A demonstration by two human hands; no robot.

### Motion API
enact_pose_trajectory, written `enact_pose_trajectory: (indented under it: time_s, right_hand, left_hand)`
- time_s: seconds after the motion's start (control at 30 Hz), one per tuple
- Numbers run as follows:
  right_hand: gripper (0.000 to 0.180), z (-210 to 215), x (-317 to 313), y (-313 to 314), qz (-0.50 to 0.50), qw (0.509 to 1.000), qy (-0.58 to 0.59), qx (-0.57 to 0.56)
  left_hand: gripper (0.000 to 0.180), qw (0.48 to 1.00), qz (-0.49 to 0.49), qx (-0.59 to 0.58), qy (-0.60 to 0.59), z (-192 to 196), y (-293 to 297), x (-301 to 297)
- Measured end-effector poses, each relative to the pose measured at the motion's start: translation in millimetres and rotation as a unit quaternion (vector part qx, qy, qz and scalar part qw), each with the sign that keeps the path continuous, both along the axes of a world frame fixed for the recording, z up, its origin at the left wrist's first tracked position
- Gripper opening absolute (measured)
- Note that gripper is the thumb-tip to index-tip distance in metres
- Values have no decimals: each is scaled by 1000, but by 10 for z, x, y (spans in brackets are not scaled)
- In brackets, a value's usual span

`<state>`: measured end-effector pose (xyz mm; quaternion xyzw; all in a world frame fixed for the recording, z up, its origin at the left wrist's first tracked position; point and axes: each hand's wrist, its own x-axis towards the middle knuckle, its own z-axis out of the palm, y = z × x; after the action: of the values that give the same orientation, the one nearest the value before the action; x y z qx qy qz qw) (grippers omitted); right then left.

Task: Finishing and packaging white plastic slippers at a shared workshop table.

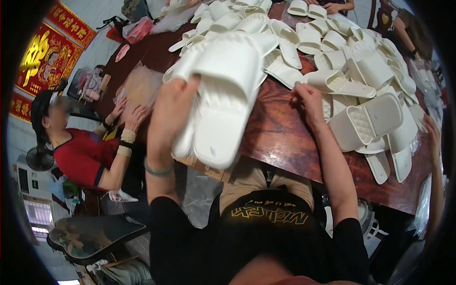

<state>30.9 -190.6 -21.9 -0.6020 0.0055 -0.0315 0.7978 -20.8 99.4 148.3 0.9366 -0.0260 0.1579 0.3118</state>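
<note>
My left hand [173, 109] grips a white slipper [221, 123] by its side edge, raised above the near table edge with the heel toward me. Part of another white slipper shows behind it; whether my hand holds that one too is hard to tell. Over the table, my right hand [308, 102] has its fingers curled in, the thumb and fingertips at the tip of a white slipper [320, 81] lying on its side. Several more white slippers [365, 71] lie heaped around and beyond my right hand.
The dark red-brown wooden table [280, 137] spans the view. At left, a person in red [83, 156] has both hands on a clear plastic bag [140, 88]. Other people's hands show at the far edge and far right. A patterned chair [95, 235] stands lower left.
</note>
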Motion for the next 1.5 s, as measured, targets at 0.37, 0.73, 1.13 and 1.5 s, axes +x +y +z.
enact_pose_trajectory:
  time_s: [0.37,0.73,1.13,1.5]
  right_hand:
    - [31,-200,78,159,86,990,-57,-100]
    - [29,-287,154,-23,24,950,-129,-283]
    - [12,-331,-174,263,41,775,-384,-501]
    - [9,957,-1545,-86,278,627,-364,-630]
  left_hand:
    - [52,991,19,119,58,-751,723,3104]
    - [33,988,-99,-112,45,-20,-100,2109]
    - [24,884,-461,-23,74,376,-1250,-422]
    - [74,921,-330,182,98,-1148,-2358,120]
